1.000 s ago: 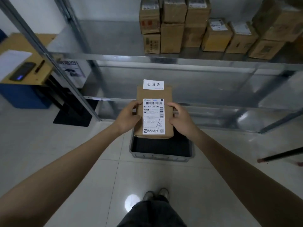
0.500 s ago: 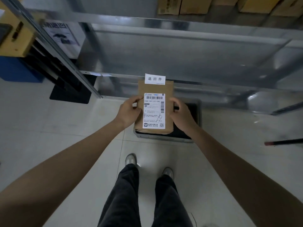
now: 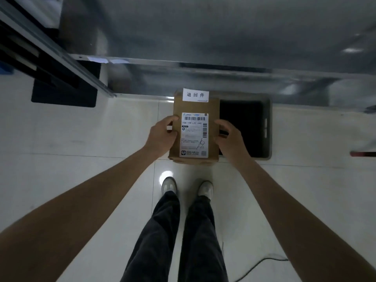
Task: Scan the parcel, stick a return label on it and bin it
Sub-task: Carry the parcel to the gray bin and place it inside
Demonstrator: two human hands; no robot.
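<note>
Parcel (image 3: 195, 127) is up in both your hands, a brown cardboard box held out in front of you, hanging over the near left edge of the grey bin (image 3: 268, 127) on the floor. Your left hand (image 3: 162, 135) is clamped on its left edge, thumb curled over the top face; your right hand (image 3: 231, 137) is clamped on the opposite edge, thumb along the cardboard. That's a firm two-sided grip, right at the box's middle.

How will it handle? It looks stiff: flat faces, square corners, no sag between your hands. I'd judge it light to moderate, since your arms are stretched out and the box sits level. Plain cardboard should give decent friction, so the side edges are the right place to hold. Keep your thumbs off the shipping label (image 3: 195, 135) between them, and off the white return label (image 3: 195, 95) beyond your grip at the far edge. That one overhangs the box top a little, so it could catch or peel.

Now, what you can't see. The box's underside and your fingers beneath it are hidden. The bin's inside is just black, so I can't say whether anything lies in it, and its left part is covered by the parcel. The shelf (image 3: 203, 64) beyond is blurred metal. The label's small print is unreadable, possibly from motion blur.
</note>
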